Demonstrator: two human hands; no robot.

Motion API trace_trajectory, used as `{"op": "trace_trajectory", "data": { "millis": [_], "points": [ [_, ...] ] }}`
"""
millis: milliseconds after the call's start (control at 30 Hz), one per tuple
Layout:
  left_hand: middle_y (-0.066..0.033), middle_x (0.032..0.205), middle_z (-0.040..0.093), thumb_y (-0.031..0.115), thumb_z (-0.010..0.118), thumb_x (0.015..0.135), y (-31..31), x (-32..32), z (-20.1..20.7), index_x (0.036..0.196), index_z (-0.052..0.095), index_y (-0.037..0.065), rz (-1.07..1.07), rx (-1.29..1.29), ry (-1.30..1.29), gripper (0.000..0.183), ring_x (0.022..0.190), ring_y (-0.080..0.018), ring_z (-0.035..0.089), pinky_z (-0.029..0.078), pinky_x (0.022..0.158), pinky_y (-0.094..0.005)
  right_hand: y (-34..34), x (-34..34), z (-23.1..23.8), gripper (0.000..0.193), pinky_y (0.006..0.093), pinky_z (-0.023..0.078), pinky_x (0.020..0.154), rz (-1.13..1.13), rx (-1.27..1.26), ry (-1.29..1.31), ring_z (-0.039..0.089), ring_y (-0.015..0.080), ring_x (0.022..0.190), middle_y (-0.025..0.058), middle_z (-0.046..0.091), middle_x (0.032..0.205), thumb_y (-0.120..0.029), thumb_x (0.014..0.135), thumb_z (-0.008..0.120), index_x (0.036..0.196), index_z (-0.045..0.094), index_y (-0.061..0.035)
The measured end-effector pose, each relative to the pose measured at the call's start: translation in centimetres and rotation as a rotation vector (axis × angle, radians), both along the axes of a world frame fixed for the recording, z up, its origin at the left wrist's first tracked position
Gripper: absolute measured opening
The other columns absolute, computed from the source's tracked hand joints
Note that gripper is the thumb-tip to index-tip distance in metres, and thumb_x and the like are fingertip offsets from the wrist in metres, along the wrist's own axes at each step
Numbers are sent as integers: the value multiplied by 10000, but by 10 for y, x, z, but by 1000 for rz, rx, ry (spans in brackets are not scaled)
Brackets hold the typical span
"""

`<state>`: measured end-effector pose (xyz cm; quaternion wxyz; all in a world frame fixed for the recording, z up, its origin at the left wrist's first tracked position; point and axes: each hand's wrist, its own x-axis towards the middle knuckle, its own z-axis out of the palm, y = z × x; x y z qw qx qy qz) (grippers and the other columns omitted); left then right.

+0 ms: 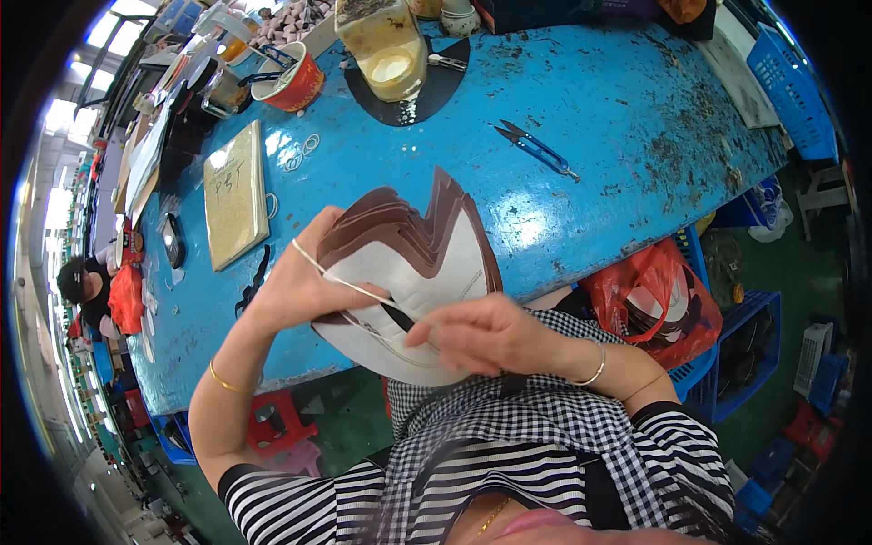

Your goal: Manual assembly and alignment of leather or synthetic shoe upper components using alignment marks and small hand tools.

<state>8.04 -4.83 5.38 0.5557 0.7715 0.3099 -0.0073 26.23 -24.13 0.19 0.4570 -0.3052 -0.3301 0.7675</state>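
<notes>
My left hand (304, 286) is wrapped round the left side of a stack of shoe upper pieces (413, 282), white on the near face with brown layered edges behind. A pale elastic band (341, 279) runs taut from the back of this hand across the front of the stack. My right hand (490, 334) is at the stack's lower right, its fingers bent, drawn together and partly blurred. Whatever the fingertips pinch is too small to make out. A dark strip (398, 316) shows on the white face beside them.
On the blue table (581, 100) lie thread snips (538, 150), a tan pad (234, 195) and loose bands (292, 162). A red tub (291, 86) and a stained glue container (386, 59) stand at the back. A red bag of pieces (658, 300) hangs low right, near blue crates (740, 354).
</notes>
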Motion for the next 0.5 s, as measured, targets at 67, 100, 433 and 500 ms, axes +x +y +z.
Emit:
{"op": "trace_trajectory", "data": {
  "millis": [67,100,433,500],
  "points": [
    [-145,1239,636,182,893,650,-9,-8,-2,1322,459,-36,82,-22,-16,829,1143,-191,602,470,996,-351,0,15,-4,321,206,395,508,-316,-11,-112,411,46,486,-52,446,581,-232,1064,465,1229,616,-2],
    [-143,1202,656,155,879,652,-19,-9,-6,1323,462,-43,136,-126,-121,815,1111,-193,622,487,974,-351,1,26,-13,327,225,424,524,-400,92,37,410,57,470,-52,435,565,-247,1063,460,1211,612,2],
    [-161,1201,666,156,901,600,-30,-49,-45,1258,511,-18,41,-6,-373,784,1115,-220,656,505,968,-351,-29,50,-55,241,381,538,660,-581,-418,215,497,136,535,-21,440,599,-204,1040,471,1109,592,-8],
    [-146,1234,643,129,881,614,-16,-66,-70,1301,498,-31,289,-181,-302,802,1126,-228,627,482,992,-365,-57,29,-51,233,393,564,678,-513,-537,213,555,165,569,-9,467,608,-190,1037,472,1106,589,-1]
  ]
}}
